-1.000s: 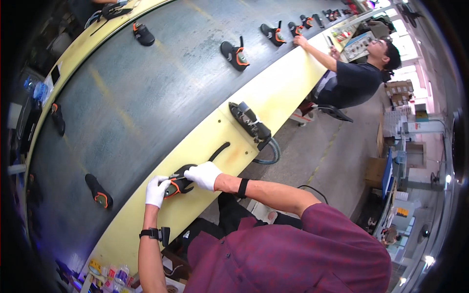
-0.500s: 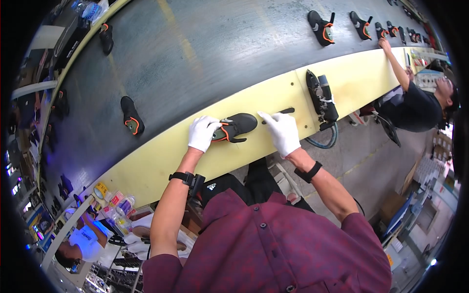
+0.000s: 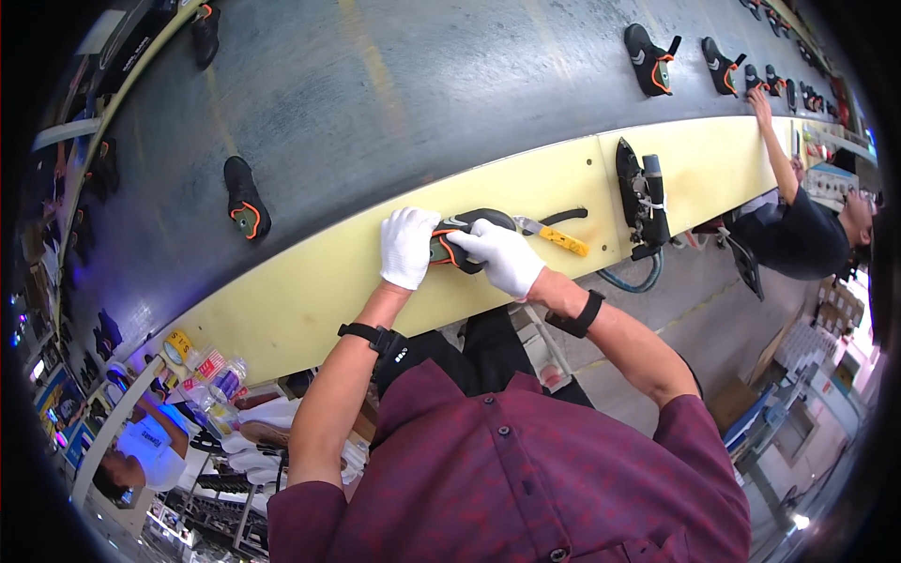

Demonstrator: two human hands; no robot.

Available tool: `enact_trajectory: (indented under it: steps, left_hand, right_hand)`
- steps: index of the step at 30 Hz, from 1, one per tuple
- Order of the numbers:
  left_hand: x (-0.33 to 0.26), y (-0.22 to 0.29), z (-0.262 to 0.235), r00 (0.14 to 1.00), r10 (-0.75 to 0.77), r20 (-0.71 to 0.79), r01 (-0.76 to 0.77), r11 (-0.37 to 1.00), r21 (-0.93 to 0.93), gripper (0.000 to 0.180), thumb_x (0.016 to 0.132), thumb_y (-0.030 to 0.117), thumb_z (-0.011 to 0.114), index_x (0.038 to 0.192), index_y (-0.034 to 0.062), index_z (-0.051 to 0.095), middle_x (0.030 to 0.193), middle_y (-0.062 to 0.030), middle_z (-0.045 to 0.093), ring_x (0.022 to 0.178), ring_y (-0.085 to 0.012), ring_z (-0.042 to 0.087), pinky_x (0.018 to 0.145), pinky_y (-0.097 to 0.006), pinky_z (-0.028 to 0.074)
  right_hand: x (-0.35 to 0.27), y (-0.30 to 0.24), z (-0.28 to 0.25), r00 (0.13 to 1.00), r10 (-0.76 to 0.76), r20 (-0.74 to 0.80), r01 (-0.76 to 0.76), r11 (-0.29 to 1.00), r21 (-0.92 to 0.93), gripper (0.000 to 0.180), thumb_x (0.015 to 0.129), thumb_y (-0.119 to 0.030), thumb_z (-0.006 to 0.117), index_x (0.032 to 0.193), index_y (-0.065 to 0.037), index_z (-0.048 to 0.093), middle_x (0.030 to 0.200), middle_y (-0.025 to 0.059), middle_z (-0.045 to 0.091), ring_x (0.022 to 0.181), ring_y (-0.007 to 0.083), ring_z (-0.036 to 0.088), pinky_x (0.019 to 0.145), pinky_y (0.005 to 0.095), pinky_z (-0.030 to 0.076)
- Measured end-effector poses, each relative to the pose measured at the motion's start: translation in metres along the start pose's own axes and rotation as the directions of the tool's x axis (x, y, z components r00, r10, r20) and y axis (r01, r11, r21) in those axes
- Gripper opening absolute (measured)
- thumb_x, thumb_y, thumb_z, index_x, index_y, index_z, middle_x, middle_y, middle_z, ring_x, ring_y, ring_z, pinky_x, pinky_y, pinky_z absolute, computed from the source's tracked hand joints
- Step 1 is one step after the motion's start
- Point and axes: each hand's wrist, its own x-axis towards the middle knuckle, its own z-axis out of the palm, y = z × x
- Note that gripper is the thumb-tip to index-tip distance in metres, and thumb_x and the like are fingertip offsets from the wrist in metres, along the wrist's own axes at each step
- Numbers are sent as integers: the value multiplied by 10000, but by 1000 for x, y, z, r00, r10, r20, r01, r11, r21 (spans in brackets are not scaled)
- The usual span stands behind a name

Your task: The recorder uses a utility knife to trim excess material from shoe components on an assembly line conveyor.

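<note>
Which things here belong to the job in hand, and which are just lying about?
In the job:
black shoe, left hand and right hand on it
yellow-handled tool nearby, probably

Apparently just lying about:
black strip
black tool with a hose
yellow roll

Shoe (image 3: 471, 219): black, with pale marks on the side and a rounded toe
Opening: edged in orange, green showing inside
Pose: toe to the right, heel to the left; heel and midsection partly covered
Place: over the pale yellow bench (image 3: 310, 305), between its long edges; contact hidden
</note>
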Motion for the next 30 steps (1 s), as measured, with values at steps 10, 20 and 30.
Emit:
enact_trajectory:
  steps: [10,20,30]
  left_hand:
    - [-9,15,-7,981,-136,-135,156,976,153,177,1042,245,623,1047,96,718,1073,-97,709,1048,-347,643,913,-472,465]
    - [-71,98,34,500,-690,523,776,88,-625,680,1051,669,616,1043,6,766,930,-104,777,770,-163,709,730,-339,556]
    - [-91,55,52,973,-209,97,196,972,128,265,922,284,724,797,52,755,803,-162,723,814,-395,712,762,-542,507]
  right_hand:
    - [21,-4,-35,949,-135,284,109,988,106,692,879,130,563,1470,-219,659,1009,170,604,889,359,642,800,437,523]
    - [51,-7,-48,846,-216,487,268,963,-39,475,931,2,657,1363,-196,647,1063,152,747,898,377,778,763,457,630]
    - [53,-14,-44,869,-146,472,197,979,-60,193,971,-139,725,1156,-141,668,941,154,755,833,394,762,703,480,608]
